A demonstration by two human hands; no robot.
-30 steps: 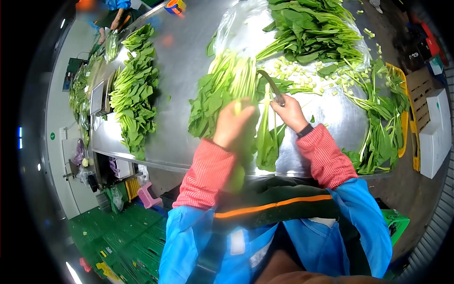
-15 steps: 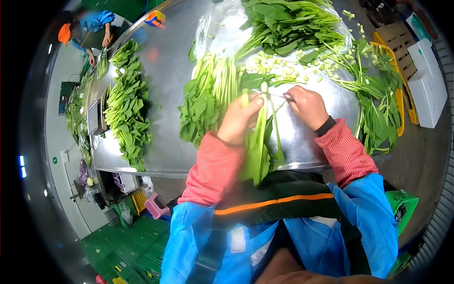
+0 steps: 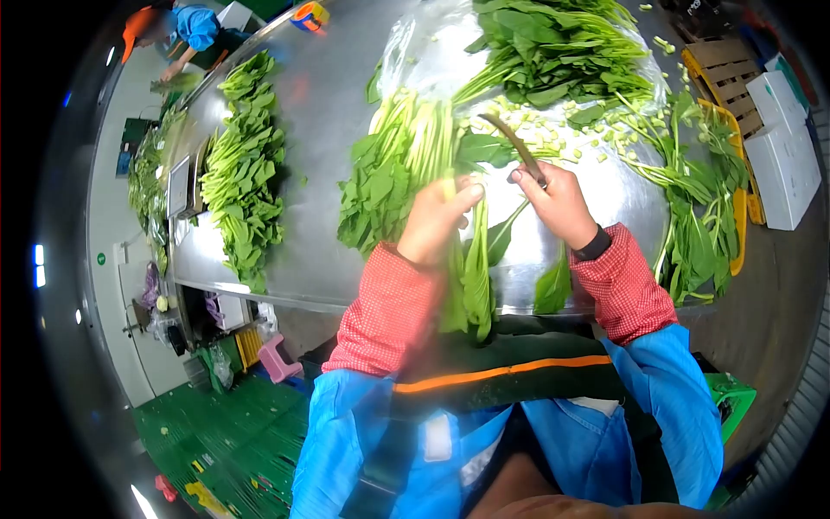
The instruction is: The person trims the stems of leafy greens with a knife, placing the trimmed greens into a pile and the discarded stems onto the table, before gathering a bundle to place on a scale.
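Note:
My left hand [image 3: 441,216] is closed around a few leafy green stalks [image 3: 478,281], whose leaves hang down past the table's near edge. A knife [image 3: 516,145] with a dark, curved blade is gripped in my right hand [image 3: 558,201], its blade pointing up and to the left. Between the two hands a thin stem with a leaf [image 3: 501,238] slants downward. Below my right hand a single green leaf [image 3: 553,286] shows at the table's near edge. Just left of my left hand lies a bundle of greens [image 3: 385,186] with pale stalks lined up.
Behind my hands, cut stem pieces [image 3: 553,130] are scattered below a large heap of greens [image 3: 553,52] on plastic. Loose greens [image 3: 696,208] lie at the right, beside a yellow crate [image 3: 739,216]. A long row of greens [image 3: 246,182] lies left. A co-worker [image 3: 186,35] stands far left.
The knife has swung up away from the stalks, its blade now in plain view. A single leaf now shows below my right hand. The view has shifted slightly.

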